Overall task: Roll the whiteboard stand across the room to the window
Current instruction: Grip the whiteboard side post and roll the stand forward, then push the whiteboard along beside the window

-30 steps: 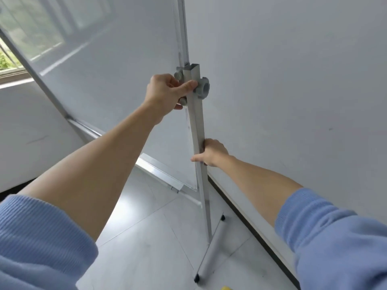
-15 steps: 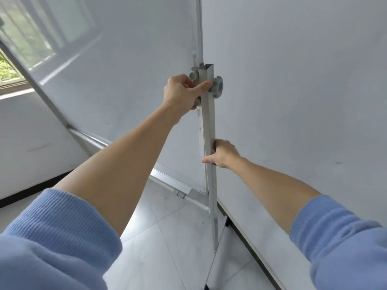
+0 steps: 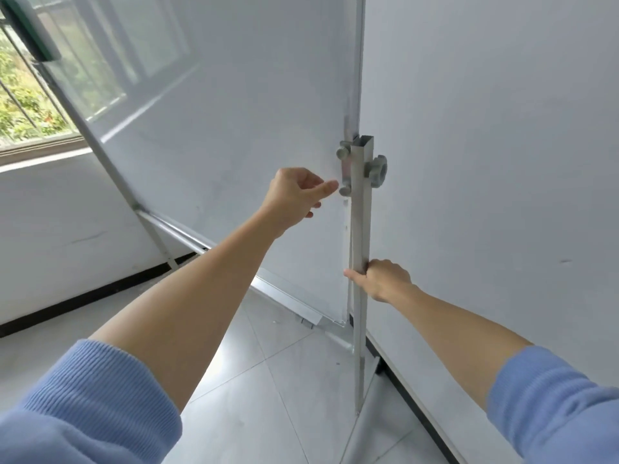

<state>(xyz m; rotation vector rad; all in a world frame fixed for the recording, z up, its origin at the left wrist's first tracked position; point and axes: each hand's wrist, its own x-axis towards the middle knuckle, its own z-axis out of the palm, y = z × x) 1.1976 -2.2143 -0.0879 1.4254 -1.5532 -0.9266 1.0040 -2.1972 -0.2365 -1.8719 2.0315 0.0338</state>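
Observation:
The whiteboard stand's grey metal upright rises in front of me, with grey clamp knobs near its top. The white board panel stretches away to the left toward the window. My right hand is wrapped around the upright about halfway up. My left hand hovers just left of the upright near the knobs, fingers loosely curled, thumb pointing at a knob, holding nothing. The stand's base leg rests on the tiled floor.
A white wall runs close along the right of the stand, with a dark skirting at its foot. The marker tray hangs under the board. Pale floor tiles lie below my arms. A low wall sits under the window.
My left hand has let go of the upright's top and drawn back slightly to the left. The window has come more into view at the left. My right hand keeps its grip.

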